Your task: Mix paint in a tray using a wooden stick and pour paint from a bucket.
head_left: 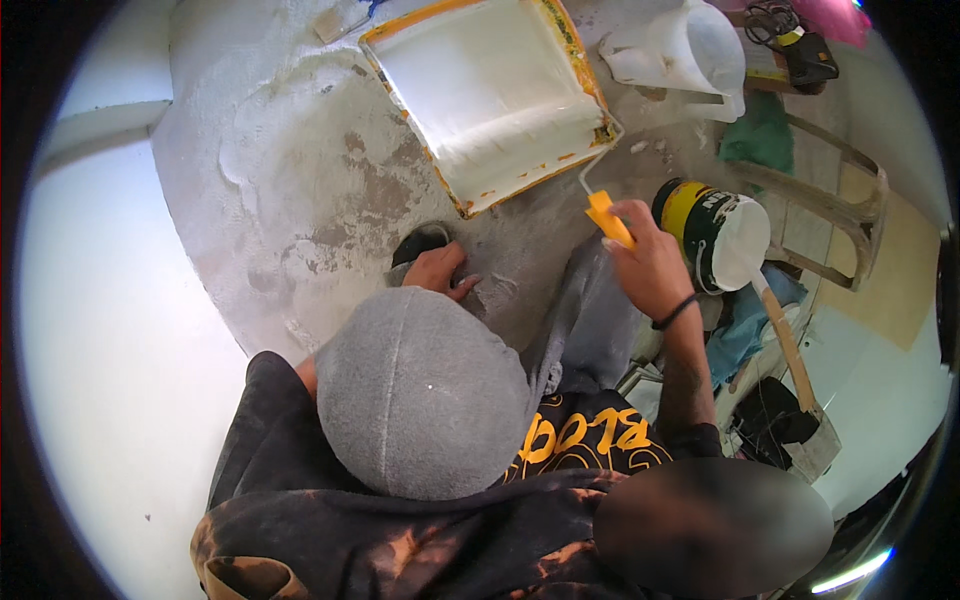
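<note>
My right hand (648,262) is closed round the orange handle of a paint roller (610,220). Its bent metal rod runs up to the near right corner of a paint tray (463,203), whose orange rim is smeared with paint. The white-coated roller sleeve (525,135) lies across the tray, over white paint. My left hand (436,270) is low, with bent fingers, beside a dark rounded thing (420,242); what it grips, if anything, is hidden. A rounded grey cloth shape (420,395) with a seam covers most of my left forearm.
Right of my right hand stands a black and yellow bucket (683,215) with a white top. A white plastic jug (640,58) is beyond it. Further right are a green cloth (758,138), a curved frame (868,215), a wooden stick (787,345) and a coiled cable (770,20).
</note>
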A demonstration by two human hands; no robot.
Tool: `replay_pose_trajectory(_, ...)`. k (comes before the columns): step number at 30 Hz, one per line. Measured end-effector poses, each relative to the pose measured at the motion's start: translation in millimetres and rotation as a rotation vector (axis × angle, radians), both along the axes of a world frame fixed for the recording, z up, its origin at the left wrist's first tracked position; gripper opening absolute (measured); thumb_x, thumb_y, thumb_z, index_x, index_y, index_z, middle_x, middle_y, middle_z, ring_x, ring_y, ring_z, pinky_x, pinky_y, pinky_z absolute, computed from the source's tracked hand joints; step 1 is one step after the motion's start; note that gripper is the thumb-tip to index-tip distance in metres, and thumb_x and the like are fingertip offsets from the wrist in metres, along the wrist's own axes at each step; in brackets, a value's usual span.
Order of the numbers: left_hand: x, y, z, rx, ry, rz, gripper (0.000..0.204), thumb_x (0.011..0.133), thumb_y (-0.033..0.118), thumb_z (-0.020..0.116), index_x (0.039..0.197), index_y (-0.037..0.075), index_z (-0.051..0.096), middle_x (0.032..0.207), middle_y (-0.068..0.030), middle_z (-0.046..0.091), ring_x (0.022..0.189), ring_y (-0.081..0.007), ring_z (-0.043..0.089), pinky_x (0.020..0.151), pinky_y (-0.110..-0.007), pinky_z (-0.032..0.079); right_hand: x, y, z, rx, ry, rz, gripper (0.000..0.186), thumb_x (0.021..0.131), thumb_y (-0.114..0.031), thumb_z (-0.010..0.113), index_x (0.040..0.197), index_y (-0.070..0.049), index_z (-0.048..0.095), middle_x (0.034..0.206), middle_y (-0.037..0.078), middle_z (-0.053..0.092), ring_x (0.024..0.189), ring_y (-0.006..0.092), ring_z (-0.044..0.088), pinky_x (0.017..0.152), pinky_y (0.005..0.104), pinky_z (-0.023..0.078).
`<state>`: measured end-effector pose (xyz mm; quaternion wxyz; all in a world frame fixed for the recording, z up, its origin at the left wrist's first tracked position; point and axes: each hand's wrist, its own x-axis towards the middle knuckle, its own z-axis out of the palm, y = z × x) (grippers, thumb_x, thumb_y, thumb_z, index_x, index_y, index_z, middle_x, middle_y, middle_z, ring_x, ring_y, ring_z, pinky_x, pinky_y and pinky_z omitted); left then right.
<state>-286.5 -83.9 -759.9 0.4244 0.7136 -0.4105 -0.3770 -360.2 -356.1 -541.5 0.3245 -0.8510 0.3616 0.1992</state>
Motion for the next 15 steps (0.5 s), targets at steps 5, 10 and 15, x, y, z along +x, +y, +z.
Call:
replay_pose_trajectory(5,4.6,-5.9,7.7,0.014,-0.063,-0.021,0.036,0.078,0.024,0.075,0.09,0.004,0.048,0.079,-0.0168,0.056,0.075,-0.0374,0.059,0.065,-0.044,0.046,-12.7,-7.6,11.8,-0.029,0.057,0.058,0.031,0.083,-0.011,0.063,0.112,-0.009,0.05,0.087,0.026,0.064,0.087,0.0476,0.06,0.074,0.0519,0.047)
replay_pose_trajectory(10,2.4,-7.3,1.9,-0.017,-0.05,-0.019,0.036,0.076,0.023,0.076,0.09,0.003,0.049,0.079,-0.0166,0.054,0.074,-0.0374,0.058,0.064,-0.043,0.046,21.2,-14.5,-8.2,-0.044,-0.121,0.041,0.028,0.084,-0.012,0.063,0.111,-0.009,0.054,0.086,0.026,0.064,0.087,0.0468,0.06,0.074,0.051,0.048)
replay_pose_trajectory(15,3.9,-8.3,9.1,-0.028,-0.025,0.037,0.035,0.077,0.022,0.076,0.09,0.003,0.049,0.078,-0.0167,0.053,0.073,-0.0381,0.057,0.063,-0.043,0.045,27.3,-23.2,41.6,-0.004,0.132,0.071,0.027,0.084,-0.013,0.064,0.109,-0.007,0.059,0.092,0.024,0.066,0.089,0.0434,0.063,0.078,0.0467,0.051)
